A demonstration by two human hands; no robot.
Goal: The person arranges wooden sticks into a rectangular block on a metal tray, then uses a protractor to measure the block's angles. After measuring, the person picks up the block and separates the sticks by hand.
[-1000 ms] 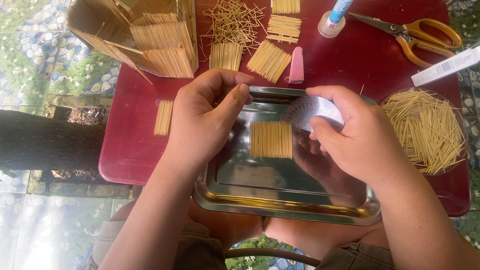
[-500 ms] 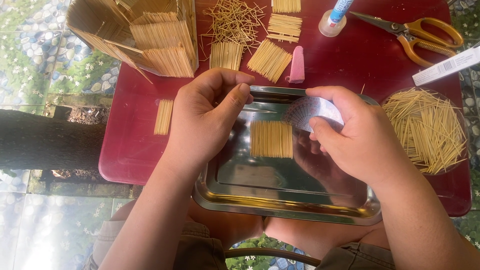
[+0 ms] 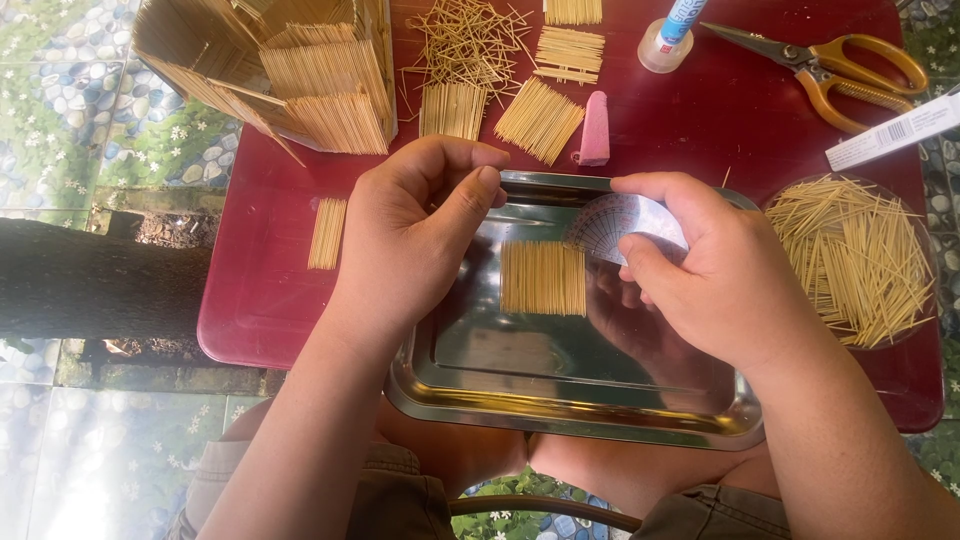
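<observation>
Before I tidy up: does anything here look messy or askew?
Mostly neat. One tangled heap of sticks lies loose on the red table, unlike the flat mats beside it. The mat in the tray sits straight.

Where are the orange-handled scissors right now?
In the head view, the scissors lie at the top right of the red table, beyond the right hand and just right of the glue bottle.
</observation>
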